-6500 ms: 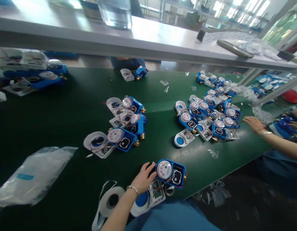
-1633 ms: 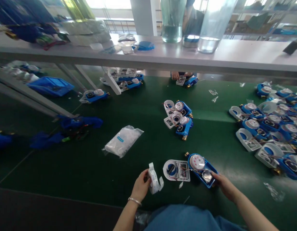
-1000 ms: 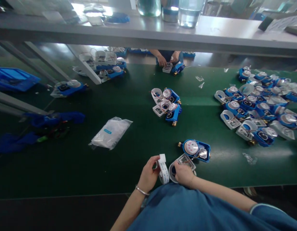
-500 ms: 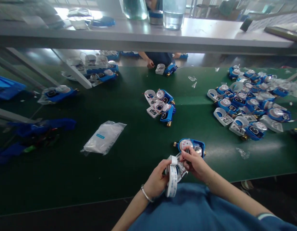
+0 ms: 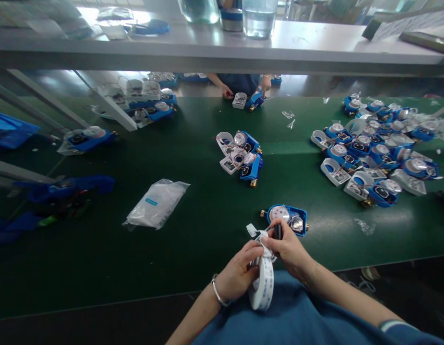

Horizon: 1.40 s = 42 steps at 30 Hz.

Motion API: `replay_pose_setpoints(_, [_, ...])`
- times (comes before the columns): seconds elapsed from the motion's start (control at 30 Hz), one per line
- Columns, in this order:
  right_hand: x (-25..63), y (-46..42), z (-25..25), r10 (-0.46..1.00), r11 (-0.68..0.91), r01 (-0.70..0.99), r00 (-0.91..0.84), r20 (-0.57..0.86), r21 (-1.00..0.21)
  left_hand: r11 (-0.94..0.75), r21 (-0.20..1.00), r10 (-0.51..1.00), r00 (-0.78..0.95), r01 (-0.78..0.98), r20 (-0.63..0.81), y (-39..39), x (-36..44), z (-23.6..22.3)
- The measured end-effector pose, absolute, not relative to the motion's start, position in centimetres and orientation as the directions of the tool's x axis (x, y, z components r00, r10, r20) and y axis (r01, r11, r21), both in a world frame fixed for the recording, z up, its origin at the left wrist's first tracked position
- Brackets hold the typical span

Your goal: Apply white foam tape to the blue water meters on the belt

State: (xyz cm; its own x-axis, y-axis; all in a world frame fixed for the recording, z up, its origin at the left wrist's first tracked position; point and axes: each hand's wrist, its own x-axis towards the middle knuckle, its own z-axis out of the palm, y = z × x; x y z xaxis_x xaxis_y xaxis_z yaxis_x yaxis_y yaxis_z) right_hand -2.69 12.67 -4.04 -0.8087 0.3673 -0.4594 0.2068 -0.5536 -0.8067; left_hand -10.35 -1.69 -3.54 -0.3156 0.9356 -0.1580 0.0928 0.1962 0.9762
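Note:
My left hand is closed on a roll of white tape with blue print, held upright at the table's front edge. My right hand grips a small black part, its fingertips pressed at the top of the roll. A white piece pokes out above my left fingers; more white material between the hands is mostly hidden. Just beyond lies a blue water meter with a round dial and brass ends, its lower edge partly behind my right hand.
Two opened blue meters with white covers lie mid-table. A large cluster of meters is at right. A clear plastic bag lies left. Overhead runs a shelf with bottles. Across the table are a co-worker's hands.
The tape roll has shifted slightly right and down. My right hand has come down and left to the roll's top, and the black part now shows. The white piece above my left hand stands out more.

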Motion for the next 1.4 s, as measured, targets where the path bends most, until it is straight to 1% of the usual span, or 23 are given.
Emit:
replay_pose_setpoints(0.17, [-2.2, 11.9, -4.3, 0.433, -0.48, 0.204, -0.791, -0.433, -0.853, 0.243, 0.961, 0.903, -0.393, 0.13, -0.175, -1.9, -10.0, -3.0])
replay_pose_setpoints(0.27, [-1.9, 11.9, -4.2, 0.456, -0.428, 0.2, -0.794, -0.402, -0.881, 0.273, 0.954, 0.891, -0.407, 0.124, -0.202, -1.9, -9.9, -2.8])
replay_pose_setpoints(0.4, [-1.5, 11.8, -3.6, 0.462, -0.389, 0.189, -0.806, -0.369, -0.902, 0.353, 0.935, 0.844, -0.43, -0.003, -0.32, -2.3, -9.9, -3.1])
replay_pose_setpoints(0.47, [-1.3, 11.8, -3.3, 0.437, -0.39, 0.184, -0.825, -0.358, -0.902, 0.361, 0.931, 0.827, -0.445, -0.049, -0.344, -2.5, -10.0, -3.2])
replay_pose_setpoints(0.5, [-1.2, 11.8, -3.1, 0.415, -0.397, 0.187, -0.837, -0.357, -0.899, 0.356, 0.934, 0.83, -0.446, -0.04, -0.335, -2.6, -10.0, -3.3])
replay_pose_setpoints(0.57, [-1.2, 11.9, -3.0, 0.371, -0.408, 0.205, -0.853, -0.367, -0.89, 0.337, 0.941, 0.848, -0.444, 0.032, -0.289, -2.7, -10.1, -3.1])
replay_pose_setpoints(0.63, [-1.2, 12.0, -3.0, 0.358, -0.392, 0.229, -0.854, -0.377, -0.891, 0.301, 0.943, 0.881, -0.419, 0.14, -0.219, -2.6, -10.1, -2.7])
replay_pose_setpoints(0.7, [-1.4, 12.1, -3.1, 0.371, -0.355, 0.244, -0.849, -0.376, -0.902, 0.263, 0.936, 0.91, -0.382, 0.232, -0.161, -2.4, -10.2, -2.2])
replay_pose_setpoints(0.83, [-1.6, 12.4, -3.5, 0.396, -0.289, 0.268, -0.841, -0.37, -0.919, 0.207, 0.92, 0.929, -0.362, 0.334, -0.078, -2.2, -10.4, -1.7])
replay_pose_setpoints(0.93, [-1.2, 13.0, -3.8, 0.393, -0.27, 0.28, -0.841, -0.371, -0.921, 0.18, 0.873, 0.924, -0.383, 0.454, 0.008, -2.5, -10.8, -1.7])
replay_pose_setpoints(1.0, [-0.6, 13.8, -3.9, 0.371, -0.291, 0.272, -0.852, -0.37, -0.917, 0.187, 0.825, 0.918, -0.394, 0.534, 0.047, -2.8, -11.3, -1.8])
replay_pose_setpoints(1.03, [-0.3, 14.3, -3.9, 0.354, -0.273, 0.273, -0.863, -0.36, -0.922, 0.187, 0.801, 0.918, -0.392, 0.568, 0.063, -2.9, -11.5, -1.9])
replay_pose_setpoints(1.07, [0.0, 14.8, -3.8, 0.335, -0.22, 0.274, -0.88, -0.336, -0.936, 0.184, 0.78, 0.919, -0.385, 0.599, 0.079, -3.0, -11.8, -1.9])
replay_pose_setpoints(1.13, [0.4, 15.8, -3.4, 0.302, -0.005, 0.242, -0.925, -0.232, -0.97, 0.16, 0.739, 0.926, -0.359, 0.654, 0.117, -3.2, -12.3, -1.9])
replay_pose_setpoints(1.2, [0.7, 16.6, -2.9, 0.26, 0.234, 0.155, -0.961, -0.092, -0.96, 0.129, 0.699, 0.933, -0.325, 0.703, 0.154, -3.2, -12.8, -1.8])
replay_pose_setpoints(1.23, [0.7, 16.8, -2.6, 0.228, 0.317, 0.11, -0.973, -0.037, -0.942, 0.115, 0.678, 0.935, -0.309, 0.726, 0.173, -3.1, -13.0, -1.7])
replay_pose_setpoints(1.3, [0.7, 17.0, -2.2, 0.151, 0.41, 0.06, -0.989, 0.003, -0.91, 0.081, 0.636, 0.943, -0.266, 0.768, 0.201, -2.9, -13.4, -1.6])
replay_pose_setpoints(1.33, [0.7, 16.9, -2.1, 0.118, 0.43, 0.059, -0.993, -0.009, -0.901, 0.055, 0.617, 0.948, -0.235, 0.785, 0.214, -2.8, -13.6, -1.5])
replay_pose_setpoints(1.4, [0.6, 16.8, -1.9, 0.097, 0.421, 0.099, -0.993, -0.064, -0.901, -0.009, 0.589, 0.957, -0.164, 0.808, 0.241, -2.6, -13.8, -1.3])
